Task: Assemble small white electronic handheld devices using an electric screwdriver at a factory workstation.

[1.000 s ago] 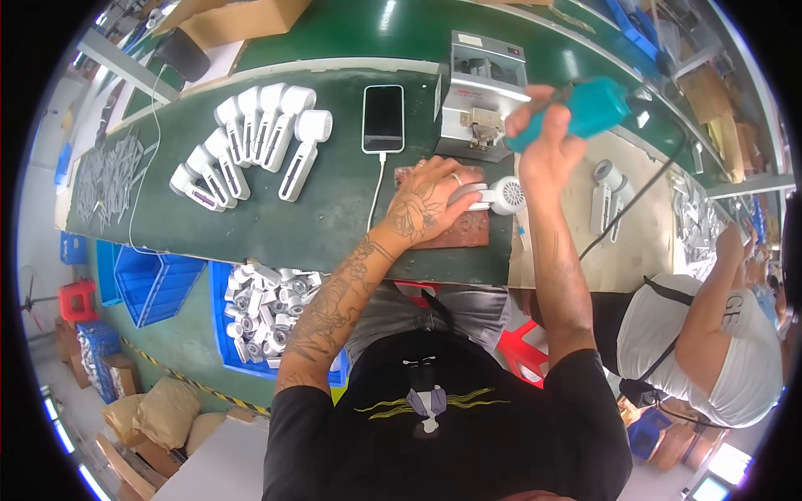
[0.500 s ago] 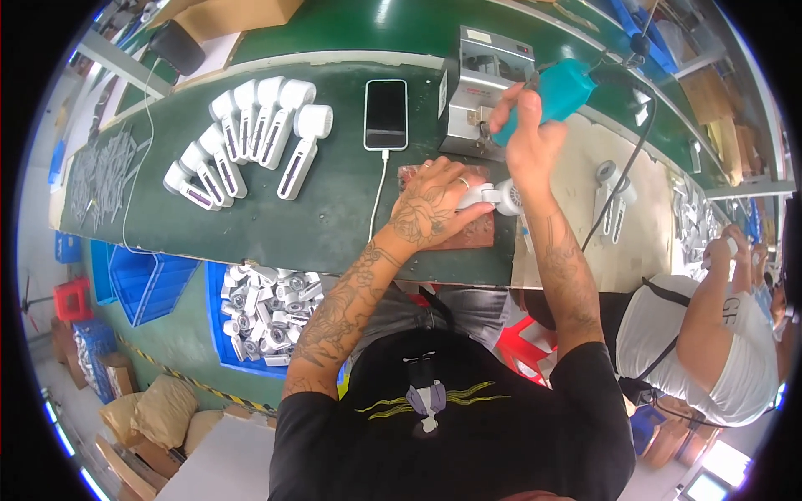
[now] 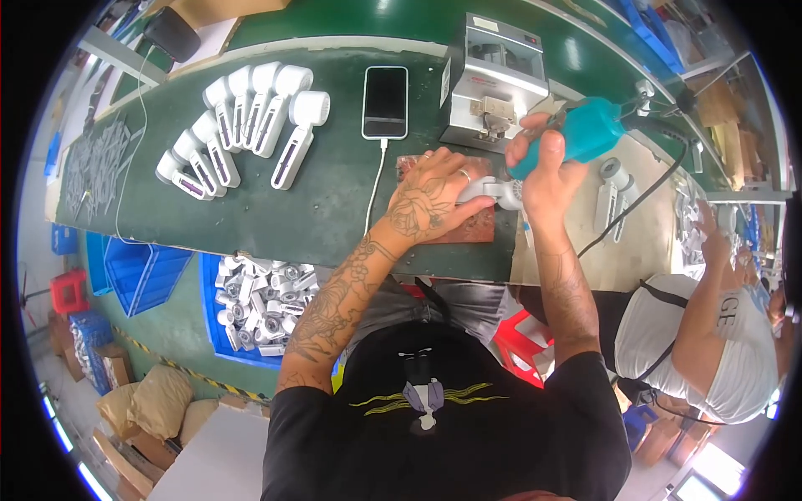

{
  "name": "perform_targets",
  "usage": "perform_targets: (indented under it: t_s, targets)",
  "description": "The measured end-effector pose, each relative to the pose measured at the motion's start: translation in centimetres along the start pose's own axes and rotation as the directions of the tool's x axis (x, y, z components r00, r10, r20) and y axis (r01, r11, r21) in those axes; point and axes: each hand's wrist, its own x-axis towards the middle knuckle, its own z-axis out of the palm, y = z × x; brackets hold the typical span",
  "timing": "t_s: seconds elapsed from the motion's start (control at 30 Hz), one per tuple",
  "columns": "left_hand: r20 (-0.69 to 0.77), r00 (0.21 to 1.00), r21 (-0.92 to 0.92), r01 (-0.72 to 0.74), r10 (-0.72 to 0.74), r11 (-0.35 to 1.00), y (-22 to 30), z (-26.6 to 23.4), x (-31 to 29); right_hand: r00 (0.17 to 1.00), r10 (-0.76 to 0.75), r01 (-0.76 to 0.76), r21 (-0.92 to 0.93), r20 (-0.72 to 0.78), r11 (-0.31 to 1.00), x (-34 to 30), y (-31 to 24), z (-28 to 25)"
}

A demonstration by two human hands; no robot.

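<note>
My left hand (image 3: 432, 196) presses a white handheld fan (image 3: 483, 190) down onto a reddish-brown mat (image 3: 466, 231), fingers and thumb closed around its body. The fan's round, grilled head sticks out to the right of that hand. In my right hand (image 3: 547, 171) is a teal electric screwdriver (image 3: 587, 131) with a black cord, fist wrapped around it just above and right of the fan head. Its tip is hidden by the hand, so I cannot tell whether it touches the fan.
Several white fans (image 3: 261, 108) lie fanned out at left. A phone (image 3: 385, 102) charges mid-bench, beside a grey metal machine (image 3: 493, 83). A blue bin (image 3: 219, 321) of fan parts sits below. Another fan (image 3: 614, 188) lies at right, near a co-worker (image 3: 693, 351).
My right hand has brought the screwdriver to the right and nearer to me, lower over the fan. My left hand stays on the fan. The whole view has shifted slightly.
</note>
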Motion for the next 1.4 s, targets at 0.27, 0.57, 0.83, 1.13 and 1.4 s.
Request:
perform_targets:
  t_s: [0.27,0.57,0.83,1.13,1.4]
  targets:
    - [0.028,1.000,0.056,-0.004,0.002,0.998,0.5,-0.2,0.4,1.000,0.012,-0.012,0.058,-0.014,0.998,-0.3,1.9,-0.2]
    - [0.028,1.000,0.067,0.001,-0.003,0.998,0.6,-0.4,0.3,0.998,0.055,-0.055,-0.023,-0.004,0.998,-0.1,1.5,-0.1]
    - [0.077,0.996,0.019,0.034,-0.036,0.999,0.2,-0.4,0.2,0.977,-0.202,0.196,-0.086,-0.066,0.977,4.4,0.4,1.7]
    - [0.056,0.998,0.002,0.034,-0.034,0.999,0.1,0.2,-0.1,0.980,-0.198,0.199,-0.033,0.011,0.980,4.9,2.6,1.7]
    - [0.107,0.992,0.021,0.058,-0.060,0.998,0.2,-0.1,0.1,0.996,-0.039,0.046,0.079,-0.086,0.996,-0.3,-0.8,0.0]
